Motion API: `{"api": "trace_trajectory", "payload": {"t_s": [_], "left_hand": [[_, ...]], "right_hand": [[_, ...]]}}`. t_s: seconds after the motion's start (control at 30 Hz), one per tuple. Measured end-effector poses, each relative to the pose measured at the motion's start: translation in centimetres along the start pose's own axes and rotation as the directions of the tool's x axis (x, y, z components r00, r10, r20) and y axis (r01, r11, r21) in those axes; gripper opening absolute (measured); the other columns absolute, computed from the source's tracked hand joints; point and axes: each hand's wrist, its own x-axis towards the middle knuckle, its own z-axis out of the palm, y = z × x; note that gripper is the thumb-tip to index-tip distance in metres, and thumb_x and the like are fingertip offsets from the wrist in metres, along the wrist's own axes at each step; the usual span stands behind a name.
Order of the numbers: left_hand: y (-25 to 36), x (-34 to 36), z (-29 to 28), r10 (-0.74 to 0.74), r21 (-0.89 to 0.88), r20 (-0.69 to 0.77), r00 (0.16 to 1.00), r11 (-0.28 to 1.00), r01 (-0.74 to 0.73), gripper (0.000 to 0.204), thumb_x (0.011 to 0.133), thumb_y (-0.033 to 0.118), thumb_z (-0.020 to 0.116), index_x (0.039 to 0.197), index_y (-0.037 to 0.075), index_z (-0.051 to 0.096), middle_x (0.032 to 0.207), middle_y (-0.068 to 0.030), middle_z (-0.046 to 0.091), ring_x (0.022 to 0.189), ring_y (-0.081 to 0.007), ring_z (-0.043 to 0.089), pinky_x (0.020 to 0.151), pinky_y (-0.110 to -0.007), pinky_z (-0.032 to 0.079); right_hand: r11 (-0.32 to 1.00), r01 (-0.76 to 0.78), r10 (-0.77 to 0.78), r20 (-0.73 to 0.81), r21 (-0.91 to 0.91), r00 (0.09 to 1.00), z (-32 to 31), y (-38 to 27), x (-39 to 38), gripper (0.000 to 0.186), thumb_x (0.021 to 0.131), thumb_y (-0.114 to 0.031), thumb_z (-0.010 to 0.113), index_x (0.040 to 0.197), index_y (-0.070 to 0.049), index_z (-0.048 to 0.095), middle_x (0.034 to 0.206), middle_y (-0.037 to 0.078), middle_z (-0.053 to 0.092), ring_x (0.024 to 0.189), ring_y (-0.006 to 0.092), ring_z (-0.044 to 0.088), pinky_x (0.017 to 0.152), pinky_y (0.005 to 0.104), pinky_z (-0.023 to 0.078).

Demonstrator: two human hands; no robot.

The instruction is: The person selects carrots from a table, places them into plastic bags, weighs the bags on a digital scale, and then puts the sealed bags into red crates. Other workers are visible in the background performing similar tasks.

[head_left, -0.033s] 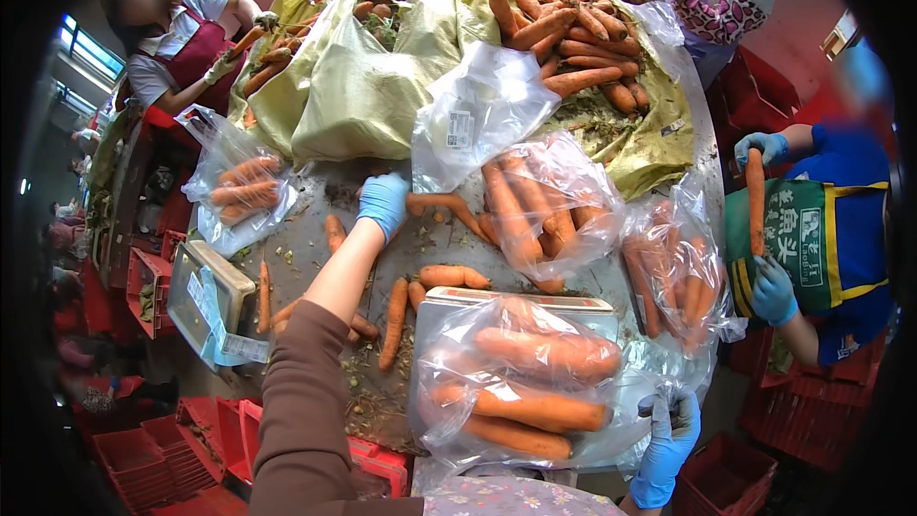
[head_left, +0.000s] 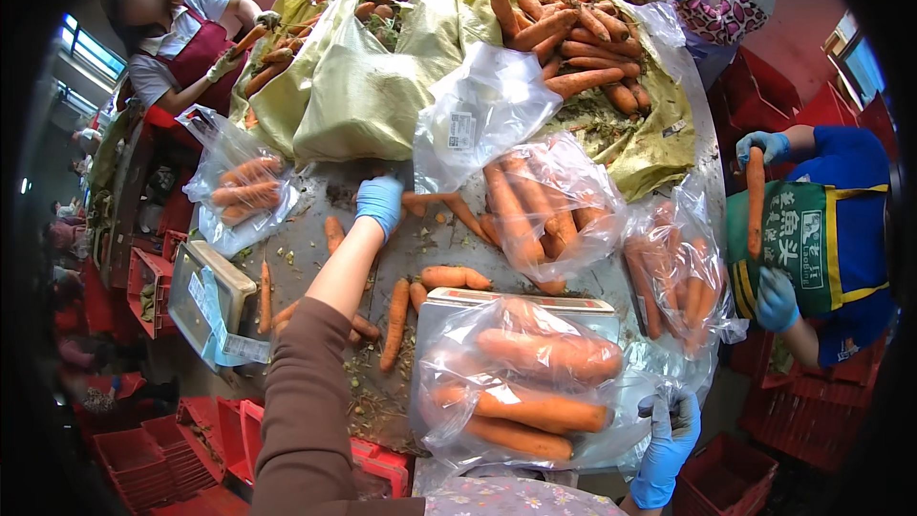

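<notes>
My left hand (head_left: 379, 205), in a blue glove, reaches to the bare tabletop (head_left: 373, 268) below a pale woven sack (head_left: 353, 105), beside loose carrots (head_left: 454, 210); its fingertips are blurred and partly hidden. My right hand (head_left: 669, 440), also gloved, has its fingers closed on the edge of a clear plastic bag (head_left: 544, 354) holding several large carrots. That bag lies on a scale (head_left: 430, 301) at the front of the table. More bagged carrots (head_left: 525, 201) lie behind it, and another bag (head_left: 673, 277) is at its right.
A second scale (head_left: 201, 296) sits at left, near a bag (head_left: 244, 186) of carrots. Yellow sacks (head_left: 659, 162) bear carrot piles (head_left: 592, 48). Co-workers stand at left (head_left: 186, 48), back right (head_left: 716, 10) and right (head_left: 812, 229), handling carrots. Red crates (head_left: 726, 487) surround the table.
The right-hand co-worker's lower hand has moved slightly down, off the end of the carrot held upright. My left hand has shifted very slightly; my right hand looks unchanged.
</notes>
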Motion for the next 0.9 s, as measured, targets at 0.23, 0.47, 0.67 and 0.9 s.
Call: {"api": "trace_trajectory", "payload": {"t_s": [0.23,0.47,0.67,0.9], "left_hand": [[-3.5,1.1,2.4,0.041,0.251,-0.179,0.983,0.968,0.005,0.032,0.066,0.024,0.065,0.098,0.017,0.062,0.095,-0.0082,0.064,0.084,-0.0262,0.061,0.075,-0.039,0.047],[-5.4,-6.7,1.6,-0.318,-0.903,-0.29,0.903,0.402,-0.148,0.011,0.078,0.013,0.066,0.085,0.006,0.06,0.077,-0.0097,0.065,0.069,-0.0175,0.062,0.063,-0.033,0.051],[-5.7,-11.8,-1.5,-0.376,-0.988,-0.104,0.921,0.147,-0.051,0.015,0.081,0.012,0.066,0.087,0.005,0.054,0.067,0.0011,0.053,0.053,-0.0084,0.047,0.049,-0.024,0.042],[10.2,-26.1,-12.6,-0.269,-0.765,-0.438,0.858,-0.39,-0.512,0.011,0.085,0.012,0.06,0.084,0.004,0.053,0.074,-0.0044,0.056,0.066,-0.0136,0.054,0.06,-0.028,0.045]], "right_hand": [[0.999,0.021,-0.019,0.033,-0.036,0.999,-0.1,-0.8,-0.4,0.013,0.085,-0.01,0.058,0.094,-0.002,0.055,0.076,0.003,0.058,0.065,0.0091,0.052,0.062,0.0224,0.042],[0.99,0.014,-0.02,0.04,0.14,0.999,-1.3,-1.1,-2.6,0.014,0.085,-0.008,0.059,0.096,0.0,0.055,0.077,0.005,0.06,0.067,0.0097,0.055,0.064,0.0227,0.045],[0.968,0.067,-0.103,0.141,0.24,0.985,-0.9,-1.0,-4.7,0.02,0.085,-0.005,0.058,0.104,0.0,0.054,0.08,0.006,0.061,0.068,0.0098,0.056,0.064,0.0227,0.046],[0.975,0.05,-0.082,0.14,0.215,0.987,-1.8,-0.8,-6.2,0.029,0.087,-0.008,0.056,0.114,0.001,0.049,0.081,0.005,0.061,0.066,0.0089,0.053,0.062,0.0219,0.043]]}}
